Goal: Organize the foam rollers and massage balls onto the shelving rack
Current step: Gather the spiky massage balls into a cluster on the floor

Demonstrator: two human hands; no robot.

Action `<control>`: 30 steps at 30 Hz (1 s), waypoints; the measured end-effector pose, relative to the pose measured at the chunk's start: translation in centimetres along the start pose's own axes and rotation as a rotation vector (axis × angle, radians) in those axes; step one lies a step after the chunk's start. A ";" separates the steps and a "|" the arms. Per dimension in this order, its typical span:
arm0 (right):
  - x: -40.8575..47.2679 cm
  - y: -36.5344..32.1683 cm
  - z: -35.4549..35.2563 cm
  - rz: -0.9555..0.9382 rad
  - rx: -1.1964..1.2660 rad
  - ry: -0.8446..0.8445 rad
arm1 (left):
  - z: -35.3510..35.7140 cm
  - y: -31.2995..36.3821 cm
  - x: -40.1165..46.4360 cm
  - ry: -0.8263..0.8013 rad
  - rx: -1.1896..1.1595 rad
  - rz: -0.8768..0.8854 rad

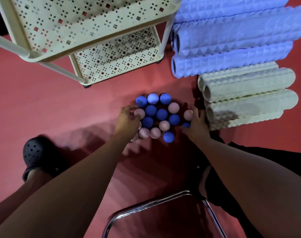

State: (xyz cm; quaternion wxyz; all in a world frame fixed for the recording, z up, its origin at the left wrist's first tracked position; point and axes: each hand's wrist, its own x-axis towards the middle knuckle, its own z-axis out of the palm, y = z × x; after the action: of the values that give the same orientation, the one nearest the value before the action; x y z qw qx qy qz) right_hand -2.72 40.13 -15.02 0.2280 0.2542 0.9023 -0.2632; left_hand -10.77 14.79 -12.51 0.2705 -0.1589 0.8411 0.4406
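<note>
foam rollers [232, 40] lengthwise left-right, floor-stacked

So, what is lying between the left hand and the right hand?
Head view: spiky massage balls, blue and pink, lie clustered on the floor between the left hand and right hand.

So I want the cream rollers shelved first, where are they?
Head view: the cream foam rollers lie stacked on the floor at right, below the blue rollers.
</note>
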 end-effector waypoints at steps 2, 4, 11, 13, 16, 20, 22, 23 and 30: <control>0.1 0.1 0.1 -0.001 -0.001 -0.021 | 0.2 0.5 -0.2 -0.024 -0.015 -0.018; 0.4 0.4 0.2 0.035 0.047 -0.019 | 0.4 0.9 -0.5 -0.044 -0.031 -0.028; 0.8 1.0 1.1 0.180 0.326 -0.074 | 0.7 0.8 -0.4 -0.050 -0.045 -0.024; -0.1 -0.2 1.2 0.173 0.330 -0.099 | 0.7 0.5 -0.4 -0.048 -0.046 -0.023; -0.3 0.8 2.7 0.128 0.285 -0.108 | 0.7 0.2 -0.5 -0.048 -0.001 -0.019; -0.9 -1.2 1.5 0.145 0.251 -0.131 | 0.9 -0.2 -0.7 -0.063 0.037 0.033; -1.0 -1.1 1.0 0.123 0.186 -0.152 | 0.9 -0.3 -0.9 -0.063 0.055 0.044; -1.2 -1.2 0.5 0.103 0.158 -0.159 | 0.8 -0.3 -1.0 -0.065 0.065 0.045; -4.4 -3.7 -4.0 0.053 0.064 -0.110 | -1.0 2.8 -4.0 -0.079 0.133 0.126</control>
State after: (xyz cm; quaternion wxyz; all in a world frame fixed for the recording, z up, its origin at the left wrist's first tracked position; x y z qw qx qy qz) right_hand -2.60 38.27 -8.29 0.2758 0.2704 0.8725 -0.2991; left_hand -9.31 15.61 -7.81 0.2851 -0.0697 0.8654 0.4061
